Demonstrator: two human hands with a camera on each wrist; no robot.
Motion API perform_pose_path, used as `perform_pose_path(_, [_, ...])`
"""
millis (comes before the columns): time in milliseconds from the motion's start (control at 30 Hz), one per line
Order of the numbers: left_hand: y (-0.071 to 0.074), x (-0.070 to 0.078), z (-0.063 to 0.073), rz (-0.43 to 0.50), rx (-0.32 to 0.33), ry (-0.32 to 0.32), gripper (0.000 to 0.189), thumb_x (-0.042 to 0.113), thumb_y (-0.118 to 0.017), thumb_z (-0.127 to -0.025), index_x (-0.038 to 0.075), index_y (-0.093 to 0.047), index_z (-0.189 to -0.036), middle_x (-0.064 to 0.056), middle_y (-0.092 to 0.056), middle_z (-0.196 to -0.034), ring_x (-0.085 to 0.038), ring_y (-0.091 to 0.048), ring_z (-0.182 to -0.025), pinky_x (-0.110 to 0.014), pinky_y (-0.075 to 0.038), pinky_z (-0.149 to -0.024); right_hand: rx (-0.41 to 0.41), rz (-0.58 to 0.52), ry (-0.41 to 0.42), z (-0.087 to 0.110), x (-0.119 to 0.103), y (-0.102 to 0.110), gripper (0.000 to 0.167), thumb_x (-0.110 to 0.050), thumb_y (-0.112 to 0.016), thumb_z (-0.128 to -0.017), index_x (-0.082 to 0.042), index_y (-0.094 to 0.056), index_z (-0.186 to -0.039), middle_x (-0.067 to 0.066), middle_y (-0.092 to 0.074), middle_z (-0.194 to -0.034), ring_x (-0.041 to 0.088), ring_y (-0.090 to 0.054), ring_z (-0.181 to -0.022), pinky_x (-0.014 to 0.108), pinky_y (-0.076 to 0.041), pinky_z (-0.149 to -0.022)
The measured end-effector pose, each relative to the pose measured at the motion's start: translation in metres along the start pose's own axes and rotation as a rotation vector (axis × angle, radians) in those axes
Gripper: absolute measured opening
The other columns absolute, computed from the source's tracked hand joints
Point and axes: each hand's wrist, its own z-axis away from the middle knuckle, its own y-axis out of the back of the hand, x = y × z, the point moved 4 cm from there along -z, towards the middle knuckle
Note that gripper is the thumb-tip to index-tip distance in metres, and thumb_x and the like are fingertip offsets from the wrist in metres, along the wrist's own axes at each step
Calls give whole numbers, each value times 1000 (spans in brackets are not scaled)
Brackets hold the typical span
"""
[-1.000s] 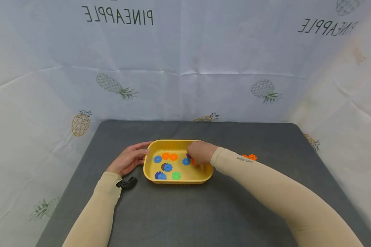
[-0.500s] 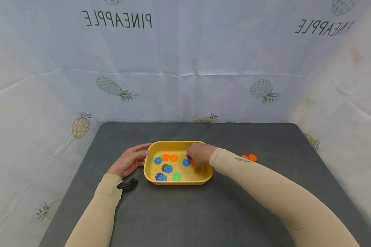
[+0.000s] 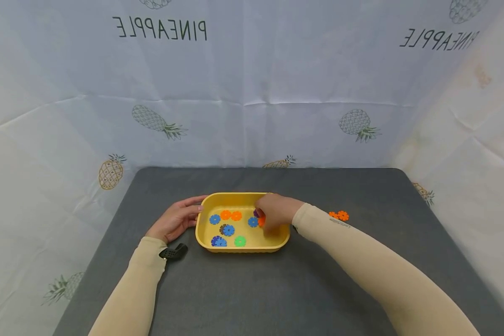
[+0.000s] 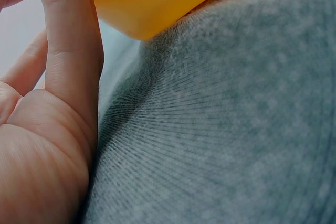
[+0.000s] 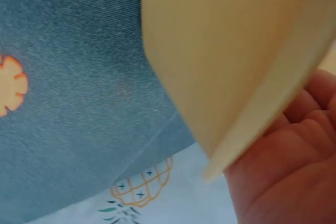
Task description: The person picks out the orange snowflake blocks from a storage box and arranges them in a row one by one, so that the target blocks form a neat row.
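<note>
A yellow tray [image 3: 243, 249] holds several flower-shaped building discs: blue discs [image 3: 215, 219], two orange discs [image 3: 225, 215], and a green disc [image 3: 240, 241]. My left hand [image 3: 177, 220] grips the tray's left end, thumb at the rim and other fingers along the outer wall. In the left wrist view, that hand is beside the yellow wall [image 4: 147, 3]. Over the tray's right end, my right hand [image 3: 277, 212] reaches in with curled fingers, pinching an orange disc [image 3: 262, 221]. Its fingertips are largely hidden. The right wrist view shows the palm [image 5: 294, 171] behind the tray wall [image 5: 220, 51].
Orange discs [image 3: 342, 215] lie on the dark grey table [image 3: 235, 294] right of the tray, partly behind the right sleeve. One loose orange disc [image 5: 9, 85] appears in the right wrist view. A pineapple-print cloth [image 3: 218, 130] hangs behind the table.
My right hand and sleeve have shifted slightly right, and more of the orange disc shows at its fingertips. The left hand and tray stay in place; the head view has tilted slightly.
</note>
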Motion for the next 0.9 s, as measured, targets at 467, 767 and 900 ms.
perform_pose_path(467, [-4,2,1,-14,-1,0,64,22,-68,-109,9,-42,-166,-2,-74,-134,-17,-78,-100,-33,-67,-90,76,-113,78,15,10,8,30,-20,-84,-91,-15,-82,-121,-3,-74,-106,16,-63,-91,31,-58,-84])
perform_pose_path(767, [-6,1,-1,-42,8,-2,67,27,-71,-107,11,-43,-165,-2,-72,-138,-17,-77,-102,-33,-66,-92,277,-384,59,53,43,17,31,-21,-82,-91,-18,-81,-122,-5,-74,-106,15,-67,-89,31,-61,-80])
perform_pose_path(900, [-4,-3,2,-64,-2,-11,68,26,-68,-109,9,-40,-167,0,-71,-138,-17,-77,-103,-33,-66,-92,377,-498,4,74,62,13,34,-19,-82,-92,-18,-80,-126,-1,-74,-104,20,-66,-89,34,-61,-79])
